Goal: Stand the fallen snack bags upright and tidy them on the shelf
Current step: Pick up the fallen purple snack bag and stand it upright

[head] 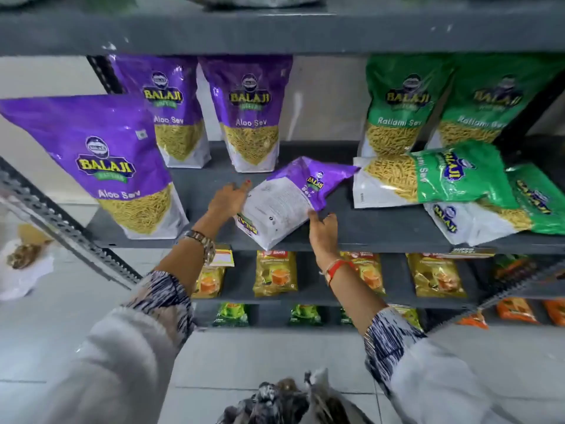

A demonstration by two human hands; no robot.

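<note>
Your left hand is spread fairly wide, fingers reaching over the upper left edge of the fallen purple bag, palm pressed against its side. Your right hand is also loosely open, fingertips touching the bag's lower right edge near the purple flap. So the bag sits squeezed between both hands, not pinched in a fist. It's lying tilted with its white printed back facing up, bottom end hanging at the front lip of the grey shelf.

The bag is glossy crinkly plastic, flat-ish and pillow shaped, purple at the top and white lower down. Three more purple bags stand upright: a big one at the left front and two at the back, each with a see-through window of thin yellow noodle bits.

To the right of your hands, two green bags stand at the back, and two more green ones lie flat, one stacked partly on the other. The upper flat one's white end is just beside the purple bag's top corner.

You've got a metal watch on the left wrist and a red thread on the right.
</note>
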